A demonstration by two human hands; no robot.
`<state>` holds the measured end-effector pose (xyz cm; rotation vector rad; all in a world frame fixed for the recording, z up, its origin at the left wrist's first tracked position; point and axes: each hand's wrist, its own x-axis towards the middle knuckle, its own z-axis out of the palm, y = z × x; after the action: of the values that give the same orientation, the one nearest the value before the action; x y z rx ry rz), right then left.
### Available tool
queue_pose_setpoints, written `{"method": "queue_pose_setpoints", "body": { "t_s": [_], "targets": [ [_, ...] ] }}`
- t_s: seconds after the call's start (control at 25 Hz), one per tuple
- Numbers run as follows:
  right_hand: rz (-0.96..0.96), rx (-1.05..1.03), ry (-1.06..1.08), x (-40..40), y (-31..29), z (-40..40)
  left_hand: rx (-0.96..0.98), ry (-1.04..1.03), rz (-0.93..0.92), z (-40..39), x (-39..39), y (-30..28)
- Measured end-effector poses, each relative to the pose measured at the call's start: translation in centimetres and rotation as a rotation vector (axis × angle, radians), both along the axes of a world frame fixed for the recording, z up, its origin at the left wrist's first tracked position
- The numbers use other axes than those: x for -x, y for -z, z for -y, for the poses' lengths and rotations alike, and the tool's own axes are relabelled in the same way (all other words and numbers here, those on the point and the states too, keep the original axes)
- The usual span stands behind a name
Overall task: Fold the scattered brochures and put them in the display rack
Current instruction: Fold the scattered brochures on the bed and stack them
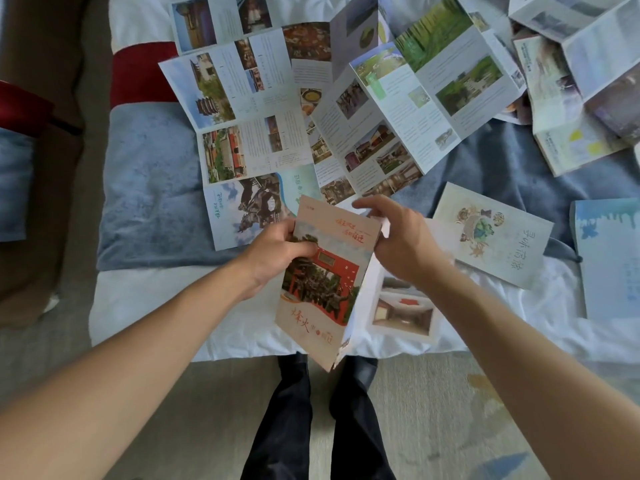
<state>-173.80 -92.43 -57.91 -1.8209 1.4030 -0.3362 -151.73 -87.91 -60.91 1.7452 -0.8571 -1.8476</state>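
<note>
A partly folded brochure [325, 271] with a beige and red cover is held up above the bed's near edge. My left hand [277, 258] grips its left edge, thumb on the cover. My right hand [394, 237] pinches its top right corner, where a white inner panel [398, 306] still hangs open to the right. Several unfolded brochures [398, 112] lie spread over the bed behind it. A folded cream brochure [495, 233] lies to the right, and a folded pale blue one [609, 258] at the far right edge. No display rack is in view.
The bed has a white sheet [145, 303] and a blue blanket [149, 188] with a red band [142, 74]. A brown seat [41, 174] stands left of it. My legs [311, 410] stand on pale floor at the bed's foot.
</note>
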Motion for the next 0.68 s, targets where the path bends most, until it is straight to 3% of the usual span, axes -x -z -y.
{"method": "queue_pose_setpoints", "body": {
  "t_s": [0.12,0.36,0.68],
  "targets": [
    [0.088,0.011,0.074,-0.4,-0.1,0.9,0.0,-0.015,-0.018,0.1,0.7,0.0],
    [0.276,-0.562,0.376,-0.3,1.8,-1.2,0.082,-0.07,0.116,0.3,2.4,-0.1],
    [0.375,-0.606,0.624,0.4,4.0,-2.1,0.121,-0.21,0.411,0.9,4.2,1.9]
  ]
}}
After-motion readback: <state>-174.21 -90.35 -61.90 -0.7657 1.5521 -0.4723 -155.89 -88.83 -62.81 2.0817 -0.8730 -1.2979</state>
